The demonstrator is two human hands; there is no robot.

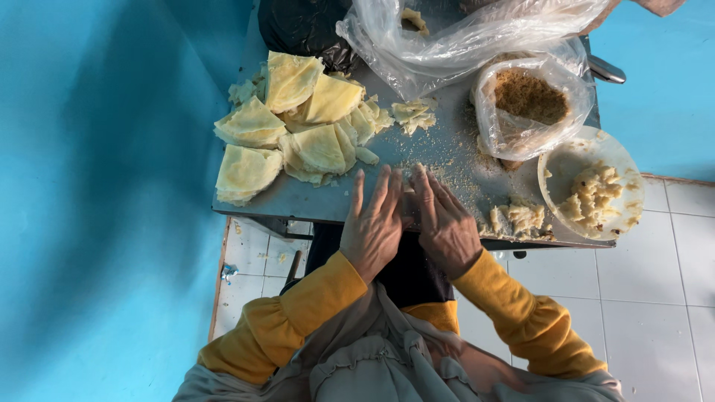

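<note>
Blue walls close round a grey metal desk [313,199]. At its near edge, left hand [372,227] and right hand [447,227] lie flat side by side — fingers straight, slightly spread — pressing a pale dough piece [408,195], mostly hidden. Folded yellow dough sheets [290,126] are piled at the far-left corner.

Dull grey metal table [313,199], glossy clear plastic bags [477,37], crumbly matt dough pieces [313,123].

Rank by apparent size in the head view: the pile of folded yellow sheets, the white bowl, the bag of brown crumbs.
1. Pile of folded yellow sheets, clearly largest.
2. Bag of brown crumbs and white bowl: look about alike, so I won't rank them.
</note>
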